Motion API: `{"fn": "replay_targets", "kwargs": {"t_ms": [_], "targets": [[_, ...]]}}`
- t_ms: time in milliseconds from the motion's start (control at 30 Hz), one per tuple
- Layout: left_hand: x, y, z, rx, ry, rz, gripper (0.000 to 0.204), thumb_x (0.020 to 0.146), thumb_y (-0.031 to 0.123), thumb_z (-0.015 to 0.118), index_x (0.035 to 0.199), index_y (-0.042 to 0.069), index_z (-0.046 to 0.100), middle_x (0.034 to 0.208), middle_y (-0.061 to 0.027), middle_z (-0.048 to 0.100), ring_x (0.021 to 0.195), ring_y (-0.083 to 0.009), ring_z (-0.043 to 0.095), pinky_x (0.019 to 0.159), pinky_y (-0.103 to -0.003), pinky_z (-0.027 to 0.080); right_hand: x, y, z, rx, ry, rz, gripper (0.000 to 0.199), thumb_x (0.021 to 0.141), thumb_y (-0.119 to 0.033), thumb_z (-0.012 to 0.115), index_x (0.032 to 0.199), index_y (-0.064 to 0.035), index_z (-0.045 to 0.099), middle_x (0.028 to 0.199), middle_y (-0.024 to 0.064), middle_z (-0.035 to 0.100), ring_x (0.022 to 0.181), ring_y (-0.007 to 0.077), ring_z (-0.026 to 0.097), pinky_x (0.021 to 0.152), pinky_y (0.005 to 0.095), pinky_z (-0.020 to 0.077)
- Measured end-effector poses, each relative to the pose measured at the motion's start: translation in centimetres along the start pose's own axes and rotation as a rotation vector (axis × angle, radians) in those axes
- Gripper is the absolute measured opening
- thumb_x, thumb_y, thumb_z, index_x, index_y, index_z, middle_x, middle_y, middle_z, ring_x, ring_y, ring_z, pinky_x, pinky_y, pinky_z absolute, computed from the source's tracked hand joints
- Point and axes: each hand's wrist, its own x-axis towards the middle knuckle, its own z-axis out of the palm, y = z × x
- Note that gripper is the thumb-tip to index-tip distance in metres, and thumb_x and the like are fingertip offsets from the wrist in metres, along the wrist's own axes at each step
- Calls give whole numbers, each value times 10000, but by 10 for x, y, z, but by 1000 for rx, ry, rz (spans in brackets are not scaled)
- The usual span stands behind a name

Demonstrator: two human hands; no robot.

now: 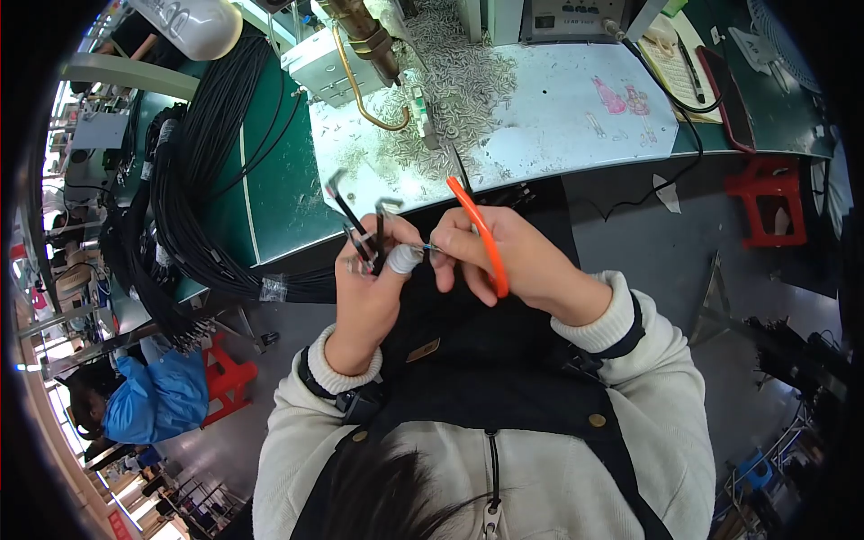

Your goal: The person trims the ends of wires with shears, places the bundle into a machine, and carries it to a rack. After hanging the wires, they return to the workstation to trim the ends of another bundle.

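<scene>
My left hand (369,279) is closed around several short black cable ends (349,214) that stick up past the fingers. White tape (404,259) is wrapped round its thumb. My right hand (504,252) holds an orange-handled tool (487,241) with a thin dark tip pointing up toward the table; its exact kind is unclear. The right thumb and forefinger also pinch at a thin wire end (428,247) beside the left thumb. Both hands are close together above my black apron (495,351), short of the table's near edge.
Small metal pieces (468,90) lie heaped on the white work surface (558,135), under a machine head (371,40). A thick bundle of black cables (193,198) hangs over the green table at left. A notepad (675,72) and phone (727,99) lie at right. Red stools (769,200) stand nearby.
</scene>
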Motion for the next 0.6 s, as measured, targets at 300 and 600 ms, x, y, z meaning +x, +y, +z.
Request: {"fn": "replay_targets", "kwargs": {"t_ms": [300, 600], "targets": [[2, 7, -2, 0, -86, -81, 110, 791, 52, 582, 868, 25, 508, 780, -17, 531, 661, -56, 463, 563, -179, 355, 4, -4, -9, 142, -176, 248, 274, 844, -262, 510, 734, -13, 541, 609, 71, 553, 363, 103, 427, 344, 192, 327], [10, 6, -8, -303, -87, -422, 135, 783, 58, 591, 887, 17, 516, 736, -18, 538, 506, -12, 397, 412, -149, 239, 9, -12, -12, -1642, 255, -1147, 126, 706, -159, 617, 831, -137, 623, 486, -2, 365, 390, 120, 394, 364, 230, 333]]}}
